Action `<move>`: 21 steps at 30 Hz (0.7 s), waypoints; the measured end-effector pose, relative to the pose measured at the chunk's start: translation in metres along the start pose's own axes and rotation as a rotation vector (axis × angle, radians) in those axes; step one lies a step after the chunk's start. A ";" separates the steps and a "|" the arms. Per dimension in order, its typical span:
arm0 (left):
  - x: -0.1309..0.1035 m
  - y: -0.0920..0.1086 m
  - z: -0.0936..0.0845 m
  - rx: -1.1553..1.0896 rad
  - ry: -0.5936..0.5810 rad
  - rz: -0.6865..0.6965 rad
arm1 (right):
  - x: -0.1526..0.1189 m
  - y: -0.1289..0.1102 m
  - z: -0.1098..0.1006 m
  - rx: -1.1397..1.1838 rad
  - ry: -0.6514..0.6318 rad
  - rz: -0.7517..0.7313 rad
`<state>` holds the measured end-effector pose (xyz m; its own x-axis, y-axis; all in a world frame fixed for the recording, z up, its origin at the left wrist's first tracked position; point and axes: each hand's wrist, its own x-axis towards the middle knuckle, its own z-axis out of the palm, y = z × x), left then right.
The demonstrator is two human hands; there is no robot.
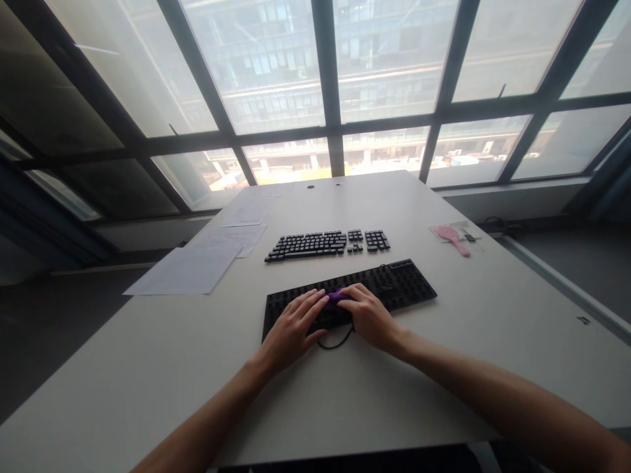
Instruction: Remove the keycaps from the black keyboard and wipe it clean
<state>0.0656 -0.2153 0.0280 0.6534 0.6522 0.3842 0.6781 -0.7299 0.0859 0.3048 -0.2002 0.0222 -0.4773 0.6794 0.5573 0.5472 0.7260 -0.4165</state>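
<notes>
A black keyboard (pixel 407 284) lies slightly turned on the white table, its key bed apparently bare of keycaps. On its left half sits a purple, soft-looking lump (pixel 336 298), possibly putty or cloth; I cannot tell which. My left hand (pixel 296 318) lies over the keyboard with fingers stretched out, their tips at the purple lump. From the other side my right hand (pixel 369 315) bends its fingers and thumb around the lump. A black cable (pixel 336 345) loops out between the hands at the keyboard's near edge. Farther back, loose black keycaps (pixel 310 244) stand in keyboard order.
White paper sheets (pixel 185 270) lie at the table's left edge. Toward the right edge are a pink hairbrush-shaped object (pixel 452 238) and a small dark item (pixel 470 237) on clear plastic. Large windows (pixel 384 59) rise behind the white table (pixel 197 368).
</notes>
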 end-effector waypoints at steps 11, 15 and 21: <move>-0.001 -0.001 0.001 -0.008 0.000 -0.007 | -0.040 0.076 -0.067 -0.221 0.049 0.157; -0.001 -0.002 0.001 -0.011 -0.004 -0.010 | -0.049 0.093 -0.085 -0.326 0.188 0.340; -0.001 -0.002 0.001 0.001 -0.019 -0.006 | -0.041 0.064 -0.076 -0.094 -0.008 0.127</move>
<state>0.0641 -0.2140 0.0265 0.6555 0.6606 0.3660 0.6825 -0.7257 0.0874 0.4114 -0.1891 0.0271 -0.4053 0.7664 0.4984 0.6652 0.6212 -0.4142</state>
